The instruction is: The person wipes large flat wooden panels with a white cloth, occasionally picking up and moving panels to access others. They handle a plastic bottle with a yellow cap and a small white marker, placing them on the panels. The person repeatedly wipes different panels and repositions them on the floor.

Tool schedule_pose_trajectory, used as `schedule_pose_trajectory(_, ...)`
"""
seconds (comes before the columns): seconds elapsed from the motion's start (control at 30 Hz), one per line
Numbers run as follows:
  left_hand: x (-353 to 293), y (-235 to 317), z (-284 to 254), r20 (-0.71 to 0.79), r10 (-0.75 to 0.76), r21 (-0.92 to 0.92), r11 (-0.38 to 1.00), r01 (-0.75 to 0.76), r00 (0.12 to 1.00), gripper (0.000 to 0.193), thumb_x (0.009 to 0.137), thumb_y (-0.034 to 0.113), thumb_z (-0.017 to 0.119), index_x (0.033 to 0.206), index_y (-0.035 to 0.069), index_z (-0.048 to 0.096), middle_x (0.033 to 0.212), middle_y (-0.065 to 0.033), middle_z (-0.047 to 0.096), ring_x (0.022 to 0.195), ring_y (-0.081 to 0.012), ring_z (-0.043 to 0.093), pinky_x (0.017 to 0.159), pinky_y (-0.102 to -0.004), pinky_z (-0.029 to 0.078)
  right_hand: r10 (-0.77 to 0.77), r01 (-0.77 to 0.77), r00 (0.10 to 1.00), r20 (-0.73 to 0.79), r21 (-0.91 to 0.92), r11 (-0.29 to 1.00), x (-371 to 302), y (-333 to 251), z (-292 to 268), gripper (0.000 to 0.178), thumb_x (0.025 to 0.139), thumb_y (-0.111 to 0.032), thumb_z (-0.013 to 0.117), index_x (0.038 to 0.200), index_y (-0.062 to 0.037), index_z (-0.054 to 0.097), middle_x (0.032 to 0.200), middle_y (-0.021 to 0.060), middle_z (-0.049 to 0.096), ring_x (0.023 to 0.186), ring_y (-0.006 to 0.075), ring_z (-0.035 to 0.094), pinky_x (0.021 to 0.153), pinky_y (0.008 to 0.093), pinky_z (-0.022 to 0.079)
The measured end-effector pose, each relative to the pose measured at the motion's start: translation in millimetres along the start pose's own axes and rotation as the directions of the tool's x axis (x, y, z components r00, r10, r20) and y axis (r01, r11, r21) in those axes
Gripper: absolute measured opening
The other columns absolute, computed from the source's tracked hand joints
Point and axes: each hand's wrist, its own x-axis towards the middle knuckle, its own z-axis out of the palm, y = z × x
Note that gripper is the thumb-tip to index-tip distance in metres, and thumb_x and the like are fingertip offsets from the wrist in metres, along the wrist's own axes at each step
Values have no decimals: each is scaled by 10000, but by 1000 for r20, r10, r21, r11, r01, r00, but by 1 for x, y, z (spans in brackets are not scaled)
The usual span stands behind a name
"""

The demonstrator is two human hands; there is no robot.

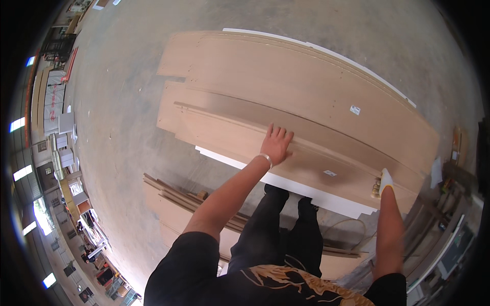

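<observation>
My bare left hand lies on a long brown wood panel, palm down with its fingers spread near the panel's far edge. A pale bracelet circles that wrist. My right hand, in a white work glove with a yellowish cuff, is at the right part of the same panel. Its fingers look curled beside a small brownish ribbed patch; whether that is the glove's fingertips or a held thing, I cannot make out. Beyond lies a wider brown panel with a white label.
White panel edges show beneath the stack. Behind my legs lie more brown boards. Wooden pieces and a framed panel stand at the right. Grey concrete floor surrounds the stack; stacked goods line the far left.
</observation>
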Motion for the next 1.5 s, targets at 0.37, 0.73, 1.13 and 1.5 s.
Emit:
schedule_pose_trajectory(0.37,168,-76,122,-53,-74,-79,994,70,996,395,824,478,776,950,104,755,1022,-85,754,1042,-297,658,947,-496,449,-675,277,598,431,-902,-330,166,81,61,326,961,-204,517,832,-67,783,872,203,752,756,366,748,668,502,597)
schedule_pose_trajectory(0.73,128,-129,186,84,-207,-115,970,216,975,463,882,562,708,1009,124,788,1099,-66,760,1134,-249,613,1030,-462,315,-258,228,966,15,-518,825,156,284,93,393,932,-325,576,1113,2,699,1095,279,721,1004,473,687,895,545,538)
schedule_pose_trajectory(1.13,128,-69,204,-96,-28,-144,989,14,995,241,878,289,757,1040,111,764,1160,-102,693,1133,-318,582,988,-471,399,70,-473,840,539,662,582,133,300,146,338,955,-273,568,1242,-95,569,1279,159,615,1167,360,611,939,562,522)
schedule_pose_trajectory(1.5,-116,-96,282,305,-949,-624,-140,769,74,622,842,273,786,1330,-37,555,1340,-265,562,1165,-411,595,906,-527,549,104,-490,839,535,658,572,137,306,144,348,1042,-287,539,1303,-56,546,1346,164,593,1263,371,576,1021,588,503)
